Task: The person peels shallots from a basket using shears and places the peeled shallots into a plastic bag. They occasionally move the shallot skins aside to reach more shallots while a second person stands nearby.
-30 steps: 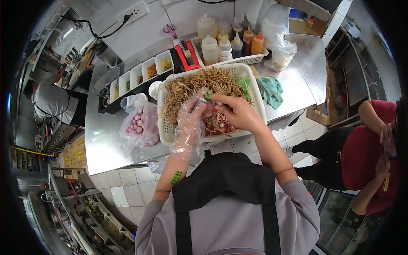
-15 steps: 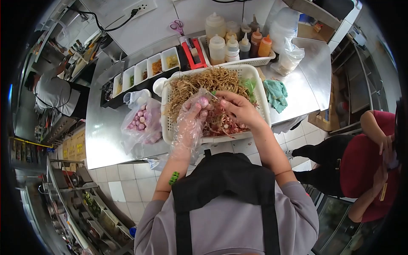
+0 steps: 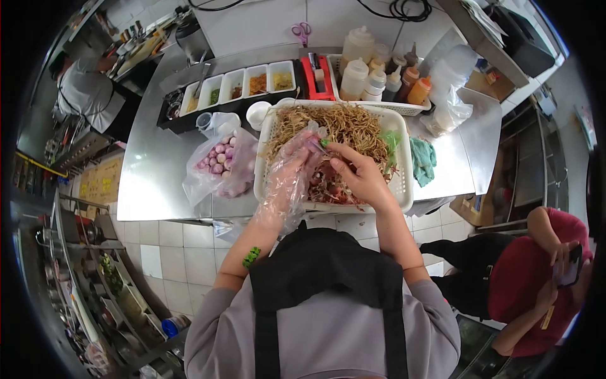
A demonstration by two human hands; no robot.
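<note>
My left hand (image 3: 293,163), in a clear plastic glove, is closed around a purple shallot (image 3: 314,146), mostly hidden by glove and fingers. Against it, my bare right hand (image 3: 361,175) pinches a small tool with a green end (image 3: 324,143); its kind is too small to make out. Both hands are above a white plastic basket (image 3: 259,180). Dry, stringy roots and stalks (image 3: 334,120) fill the basket's far part, with reddish skins and peelings (image 3: 331,186) nearer me. To the left, peeled-looking shallots (image 3: 218,156) sit in an open plastic bag (image 3: 196,182).
Behind the basket are a black rack of white condiment tubs (image 3: 237,82), a red tape dispenser (image 3: 317,79) and squeeze bottles (image 3: 355,77). A green cloth (image 3: 423,161) lies right on the steel table (image 3: 151,170). A person in red (image 3: 527,275) stands at right; another person (image 3: 88,95) is far left.
My view has shifted, so the table sits differently in frame. The shallot, plainly visible before, is now more covered by my gloved fingers. My right hand remains close against my left.
</note>
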